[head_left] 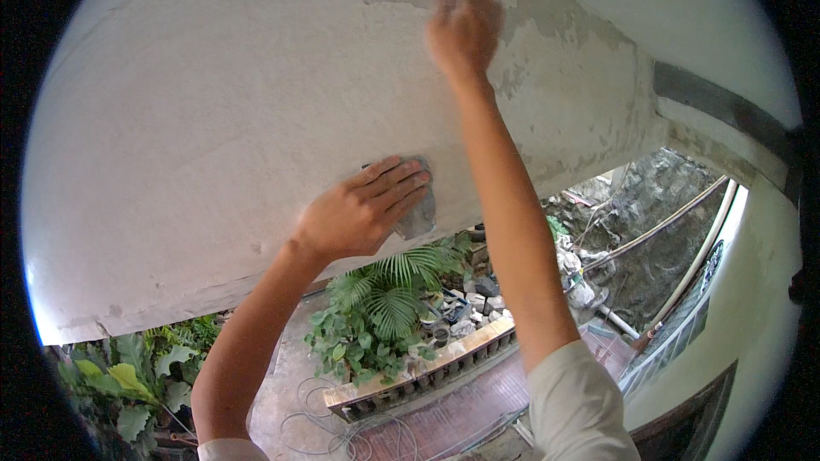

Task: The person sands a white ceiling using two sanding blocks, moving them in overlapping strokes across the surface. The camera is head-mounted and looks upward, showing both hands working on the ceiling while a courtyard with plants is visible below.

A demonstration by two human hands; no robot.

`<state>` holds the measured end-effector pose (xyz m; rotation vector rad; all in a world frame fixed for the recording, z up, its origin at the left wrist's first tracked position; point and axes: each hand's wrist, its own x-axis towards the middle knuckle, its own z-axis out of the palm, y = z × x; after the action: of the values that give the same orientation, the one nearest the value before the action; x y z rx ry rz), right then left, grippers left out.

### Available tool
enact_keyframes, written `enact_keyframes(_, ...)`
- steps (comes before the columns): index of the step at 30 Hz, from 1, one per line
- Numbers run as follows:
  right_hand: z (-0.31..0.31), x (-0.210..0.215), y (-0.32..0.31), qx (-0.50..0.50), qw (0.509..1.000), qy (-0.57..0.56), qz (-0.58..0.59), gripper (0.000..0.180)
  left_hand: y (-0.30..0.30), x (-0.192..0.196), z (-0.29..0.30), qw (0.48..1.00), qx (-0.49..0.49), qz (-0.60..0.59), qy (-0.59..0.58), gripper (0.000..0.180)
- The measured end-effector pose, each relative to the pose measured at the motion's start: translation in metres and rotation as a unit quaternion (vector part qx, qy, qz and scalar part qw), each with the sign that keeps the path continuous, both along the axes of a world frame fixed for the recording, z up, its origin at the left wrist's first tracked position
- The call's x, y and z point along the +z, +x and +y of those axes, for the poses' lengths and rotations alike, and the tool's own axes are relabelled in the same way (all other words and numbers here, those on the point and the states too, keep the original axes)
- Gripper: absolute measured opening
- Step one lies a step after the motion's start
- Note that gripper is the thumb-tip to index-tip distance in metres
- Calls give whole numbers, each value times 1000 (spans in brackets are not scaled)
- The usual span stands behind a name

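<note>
The left hand (363, 209) lay flat against the pale plastered wall (188, 119), fingers straight and close together, pressing a small grey pad (418, 209) to the surface; the pad showed just past the fingertips and below them, near the wall's lower edge. That grip was open-palmed, holding the pad only by pressure against the wall. The right hand (464, 21) reached well above and to the right of the left one, arm stretched out long, its fingers blurred against a rough grey patch (547, 51) where the plaster was scraped or peeling. It may have had something small under the fingers, but I could not tell whether that grip was open or closed. The bare patch spread out to the right of the right hand and above it. Below both forearms, far beneath, lay a garden: a green palm plant (389, 290) under the left hand, a low brick planter (427, 371) beside it, loose cable (316, 423) coiled on the ground, and broad-leaved plants (128, 376) lower left. A light sleeve (572, 401) covered the right upper arm
</note>
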<state>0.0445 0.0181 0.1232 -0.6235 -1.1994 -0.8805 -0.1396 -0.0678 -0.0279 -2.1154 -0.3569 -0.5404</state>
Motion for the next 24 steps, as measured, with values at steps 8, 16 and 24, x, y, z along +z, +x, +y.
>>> enact_keyframes(8,2,-22,-11,-26,979,64,-194,52,-1,-2,-1,1000,7,-3,-16,49)
enact_keyframes(16,5,6,-5,-51,989,-56,129,56,1,-4,0,1000,12,4,-18,65)
enact_keyframes(24,-13,14,-34,-6,988,23,-151,50,-1,-5,1,1000,16,10,2,68)
